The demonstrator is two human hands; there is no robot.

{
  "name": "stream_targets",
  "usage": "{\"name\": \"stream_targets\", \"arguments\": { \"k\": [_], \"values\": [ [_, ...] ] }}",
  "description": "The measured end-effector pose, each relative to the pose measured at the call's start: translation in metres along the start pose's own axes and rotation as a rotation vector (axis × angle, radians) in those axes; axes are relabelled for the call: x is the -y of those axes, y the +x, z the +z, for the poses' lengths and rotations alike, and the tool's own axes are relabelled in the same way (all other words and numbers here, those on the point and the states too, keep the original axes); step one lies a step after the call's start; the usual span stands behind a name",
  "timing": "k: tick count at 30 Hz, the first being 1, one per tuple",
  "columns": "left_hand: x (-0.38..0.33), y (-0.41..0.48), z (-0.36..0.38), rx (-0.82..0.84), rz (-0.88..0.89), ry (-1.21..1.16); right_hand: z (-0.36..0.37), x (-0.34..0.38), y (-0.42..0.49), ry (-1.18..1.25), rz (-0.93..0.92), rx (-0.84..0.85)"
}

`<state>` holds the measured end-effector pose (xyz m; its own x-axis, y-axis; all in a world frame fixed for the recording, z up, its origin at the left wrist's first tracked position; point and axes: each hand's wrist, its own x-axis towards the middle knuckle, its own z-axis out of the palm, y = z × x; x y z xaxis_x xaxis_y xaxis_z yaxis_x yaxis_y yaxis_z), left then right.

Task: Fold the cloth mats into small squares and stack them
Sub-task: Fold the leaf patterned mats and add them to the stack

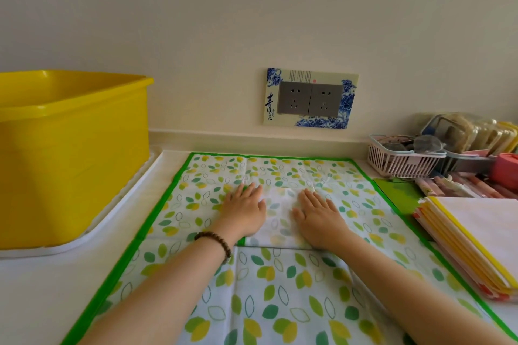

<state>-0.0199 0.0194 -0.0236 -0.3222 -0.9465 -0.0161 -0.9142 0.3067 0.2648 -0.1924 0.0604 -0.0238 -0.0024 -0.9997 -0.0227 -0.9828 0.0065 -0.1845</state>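
Observation:
A small folded square of leaf-print cloth mat [277, 218] lies in the middle of a large spread mat [280, 288] with a green border and green and yellow leaves. My left hand [242, 211] lies flat on the left part of the folded square, fingers straight. Flat on its right part lies my right hand [319, 216], fingers straight. On the left wrist is a dark bead bracelet. A stack of folded mats [473, 244] with yellow edges sits to the right, near the table edge.
A big yellow plastic tub [70, 148] stands on a white tray [117, 218] at the left. A pink basket [403, 159] with clutter, pens and a red container sit at the back right. A wall socket plate [309, 98] is on the wall behind.

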Motion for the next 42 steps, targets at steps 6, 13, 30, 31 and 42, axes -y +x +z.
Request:
{"name": "stream_targets", "arguments": {
  "k": [6,13,30,31,42],
  "values": [
    [-0.001,0.001,0.002,-0.028,0.000,0.011,-0.008,0.027,0.028,-0.019,-0.111,-0.041],
    [0.000,0.003,0.002,-0.048,0.003,0.031,0.006,0.040,0.052,0.023,-0.211,0.005],
    [0.003,0.003,0.003,-0.030,-0.002,-0.025,-0.009,-0.026,0.034,0.055,-0.015,0.013],
    [0.003,0.003,0.003,-0.026,-0.004,-0.028,-0.010,-0.027,0.032,0.054,-0.007,0.014],
    [0.028,-0.016,-0.013,0.008,-0.008,-0.302,-0.036,-0.038,-0.003,0.482,0.093,0.039]
  ]
}}
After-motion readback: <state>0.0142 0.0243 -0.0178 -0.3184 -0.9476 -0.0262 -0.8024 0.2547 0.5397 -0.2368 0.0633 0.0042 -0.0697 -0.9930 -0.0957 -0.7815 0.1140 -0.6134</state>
